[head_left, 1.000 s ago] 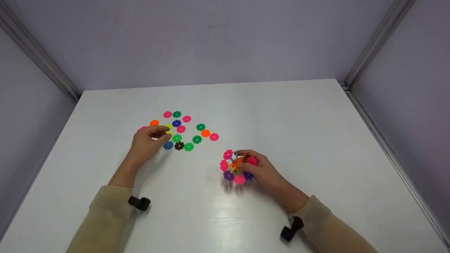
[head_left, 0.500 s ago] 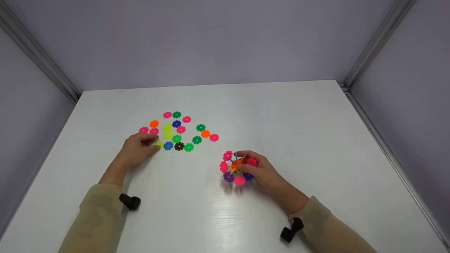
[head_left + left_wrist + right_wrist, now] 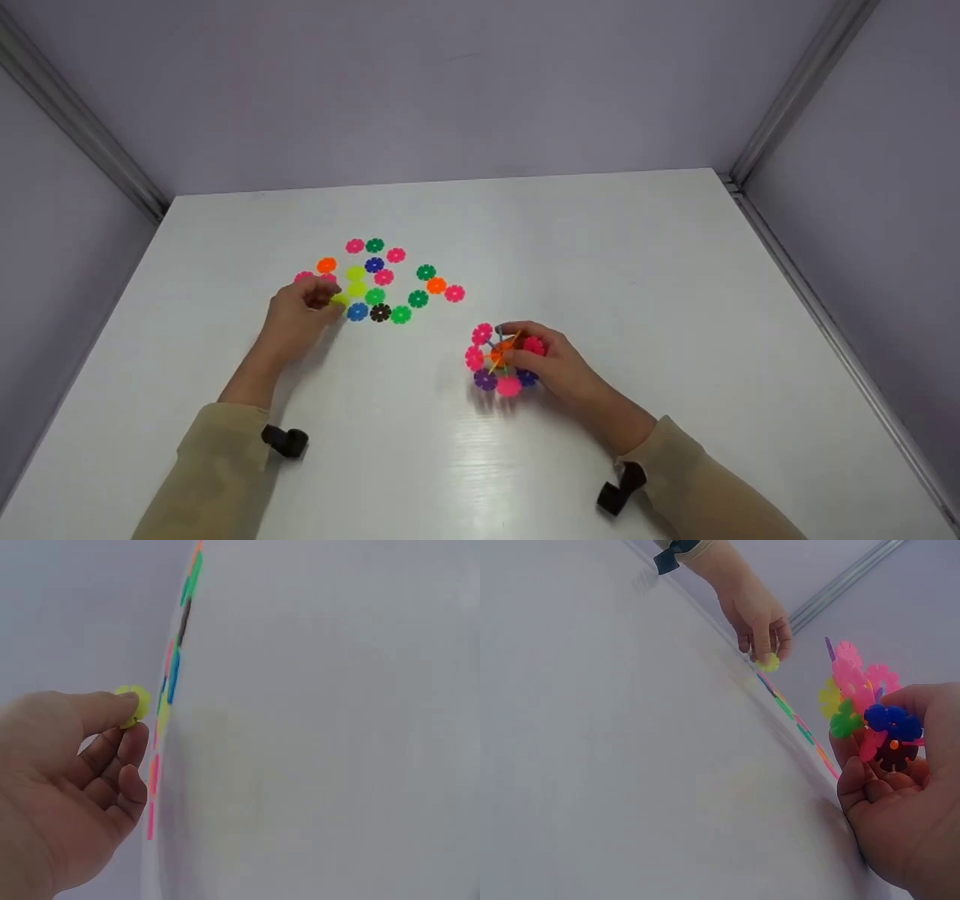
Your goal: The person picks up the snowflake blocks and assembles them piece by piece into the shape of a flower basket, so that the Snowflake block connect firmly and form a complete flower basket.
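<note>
Between thumb and fingertips, my left hand pinches a yellow snowflake disc, a small notched plastic piece, just above the table. Loose discs lie right beside that hand: a blue disc, a black disc and a yellow disc. My right hand holds a cluster of interlocked snowflake discs, nearer the front and right of the loose ones. Pink, purple, blue, green and orange pieces stick out of the cluster on several sides. Fingers and palm hide part of it.
More loose discs lie flat on the white table, among them an orange disc, a pink disc and a green disc. Grey walls enclose the table at the back and sides. A small black device sits on each sleeve cuff.
My left hand moved left and toward me to the yellow disc at the near left of the loose pieces, then picked it up. The right hand stayed nearly still with the cluster.
</note>
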A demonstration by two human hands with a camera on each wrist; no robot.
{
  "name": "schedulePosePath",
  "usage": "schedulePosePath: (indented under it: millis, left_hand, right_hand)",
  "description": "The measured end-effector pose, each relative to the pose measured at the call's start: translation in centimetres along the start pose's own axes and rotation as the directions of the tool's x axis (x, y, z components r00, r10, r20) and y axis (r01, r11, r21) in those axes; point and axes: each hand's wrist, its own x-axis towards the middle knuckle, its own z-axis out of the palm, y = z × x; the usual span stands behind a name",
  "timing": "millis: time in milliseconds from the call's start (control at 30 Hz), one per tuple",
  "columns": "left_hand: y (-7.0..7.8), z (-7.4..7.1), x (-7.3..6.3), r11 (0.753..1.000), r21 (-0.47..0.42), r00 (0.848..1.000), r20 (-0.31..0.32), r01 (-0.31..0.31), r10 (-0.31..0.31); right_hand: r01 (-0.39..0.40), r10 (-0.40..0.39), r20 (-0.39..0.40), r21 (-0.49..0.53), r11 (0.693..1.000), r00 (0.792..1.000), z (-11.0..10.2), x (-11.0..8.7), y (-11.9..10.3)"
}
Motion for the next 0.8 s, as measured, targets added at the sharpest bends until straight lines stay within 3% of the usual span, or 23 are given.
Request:
schedulePosePath:
  millis: [167,300,400,500,600,800]
  left_hand:
    - [4.8,3.1,-1.7,0.981,-0.143,0.991,-0.043,-0.131,0.126]
    - [8.6,6.4,-3.1,0.930,-0.283,0.969,0.006,-0.236,0.248]
    - [10.5,8.7,-4.0,0.893,-0.357,0.949,0.046,-0.276,0.312]
    - [11.5,10.5,-4.5,0.863,-0.406,0.929,0.082,-0.300,0.361]
    - [11.8,11.7,-4.8,0.851,-0.415,0.913,0.100,-0.323,0.396]
    - [11.8,12.8,-5.4,0.859,-0.385,0.903,0.123,-0.338,0.411]
  right_hand:
    - [0.012,-0.012,0.027,-0.015,1.000,1.000,-0.3,-0.1,0.1]
    - [0.029,-0.028,0.044,-0.027,0.999,0.999,-0.3,0.0,0.1]
    - [0.042,-0.041,0.056,-0.031,0.999,0.998,-0.2,0.1,0.1]
    - [0.055,-0.053,0.072,-0.027,0.998,0.996,0.0,0.1,0.0]
    - [0.060,-0.058,0.087,-0.024,0.998,0.994,0.1,0.1,-0.1]
    - [0.076,-0.075,0.109,-0.007,0.997,0.991,0.3,-0.3,-0.3]
